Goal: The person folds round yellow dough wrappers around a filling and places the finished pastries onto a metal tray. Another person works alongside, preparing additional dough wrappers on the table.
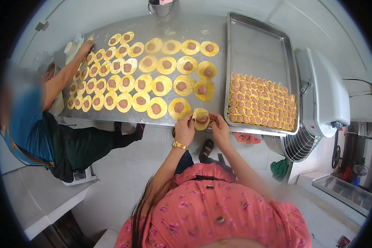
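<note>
At the table's front edge I have a round yellow dumpling wrapper [201,119] with a lump of pinkish meat filling in its middle. My left hand [184,129] pinches its left rim, and a gold watch is on that wrist. On the opposite rim, the fingers of my right hand [219,126] are closed at the wrapper's edge. Its sides look slightly raised around the meat. Just to the left lies another filled wrapper [179,108], flat on the metal table [196,31]. Rows of similar flat wrappers, each topped with meat, spread away to the left.
A deep metal tray [258,49] at right holds packed rows of shaped dumplings [260,101] in its near half. Beyond it stands a white machine [324,91] with a wire guard. At far left a co-worker's hand [87,46] reaches over the wrappers. A metal bucket [163,8] stands behind.
</note>
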Tool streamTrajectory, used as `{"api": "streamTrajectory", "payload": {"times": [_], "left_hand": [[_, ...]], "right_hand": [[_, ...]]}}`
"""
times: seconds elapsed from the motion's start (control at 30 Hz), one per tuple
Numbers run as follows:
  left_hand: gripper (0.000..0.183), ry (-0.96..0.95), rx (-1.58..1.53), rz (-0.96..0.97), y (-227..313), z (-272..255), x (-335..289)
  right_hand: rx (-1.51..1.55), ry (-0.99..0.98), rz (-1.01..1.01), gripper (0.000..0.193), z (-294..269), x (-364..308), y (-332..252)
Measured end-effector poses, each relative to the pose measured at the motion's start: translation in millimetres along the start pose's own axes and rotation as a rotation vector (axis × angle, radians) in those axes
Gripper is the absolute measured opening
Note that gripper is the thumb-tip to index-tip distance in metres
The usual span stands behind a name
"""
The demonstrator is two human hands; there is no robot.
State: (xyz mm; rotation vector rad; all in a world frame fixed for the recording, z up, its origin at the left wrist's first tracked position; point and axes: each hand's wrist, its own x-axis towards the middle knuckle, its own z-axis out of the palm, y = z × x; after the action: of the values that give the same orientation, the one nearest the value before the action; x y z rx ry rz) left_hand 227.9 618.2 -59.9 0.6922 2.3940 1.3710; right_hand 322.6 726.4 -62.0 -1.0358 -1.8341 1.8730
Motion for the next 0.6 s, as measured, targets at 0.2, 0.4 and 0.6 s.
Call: {"api": "streamTrajectory", "payload": {"times": [0.2,0.4,0.6], "left_hand": [[0.03,-0.056,-0.052,-0.101,0.6,-0.8,-5.9],[0.028,-0.077,-0.165,-0.173,-1.8,2.7,-7.5],[0.014,-0.062,-0.427,-0.25,-8.6,2.6,-3.6]], "right_hand": [[-0.054,-0.009,-0.13,0.032,-0.1,-6.1,-3.0],[-0.049,-0.011,-0.235,0.026,4.4,-4.7,-0.7],[0.185,-0.034,-0.071,0.024,0.2,4.1,-3.5]]}}
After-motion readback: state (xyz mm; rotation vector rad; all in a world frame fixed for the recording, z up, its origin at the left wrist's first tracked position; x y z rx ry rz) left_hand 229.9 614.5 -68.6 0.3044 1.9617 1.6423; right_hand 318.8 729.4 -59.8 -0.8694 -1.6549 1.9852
